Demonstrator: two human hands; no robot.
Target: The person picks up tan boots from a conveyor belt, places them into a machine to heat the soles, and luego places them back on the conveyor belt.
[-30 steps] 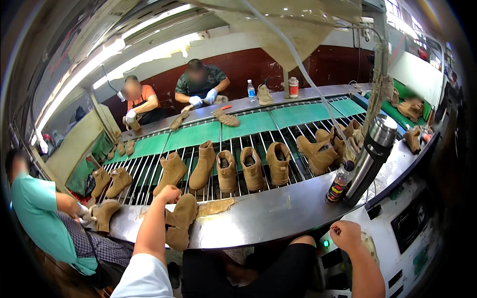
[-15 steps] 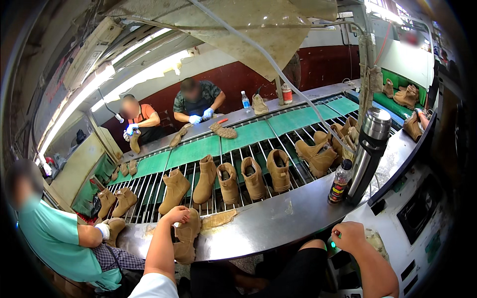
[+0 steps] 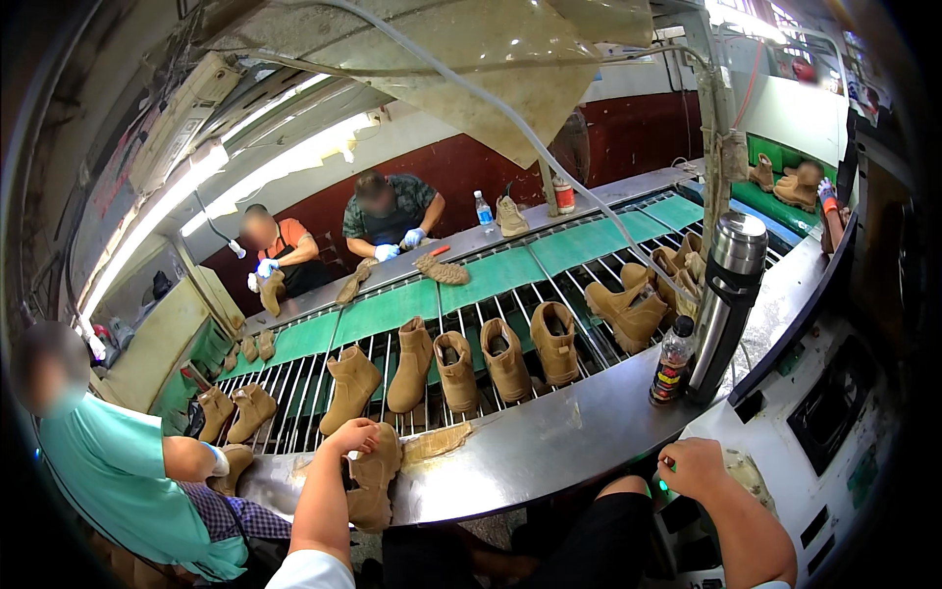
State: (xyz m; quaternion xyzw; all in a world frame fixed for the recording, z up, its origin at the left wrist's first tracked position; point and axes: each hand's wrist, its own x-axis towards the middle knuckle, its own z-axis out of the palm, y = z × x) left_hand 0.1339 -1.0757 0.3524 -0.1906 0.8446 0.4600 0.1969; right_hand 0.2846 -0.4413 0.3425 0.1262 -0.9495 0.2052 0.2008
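A tan ankle boot (image 3: 371,489) stands at the near edge of the metal bench, its sole edge toward me. My left hand (image 3: 355,437) rests on the boot's upper part, fingers curled against it. Beside the white machine at the right, my right hand (image 3: 695,469) is closed, fingers bent in, close to a small green light (image 3: 663,485). What those fingers hold, if anything, is hidden. A flat brown pad (image 3: 438,443) lies on the bench just right of the boot.
Several tan boots (image 3: 456,373) stand on the roller rack (image 3: 412,344) beyond the bench. At the right are a steel thermos (image 3: 728,304) and a dark-labelled bottle (image 3: 672,361). A person in a green shirt (image 3: 108,491) sits close at my left; two gloved workers face me across the rack.
The view has shifted slightly. My hands keep nearly the same places. At the far right, another person's hand has moved up, and the boot there is no longer in the same spot.
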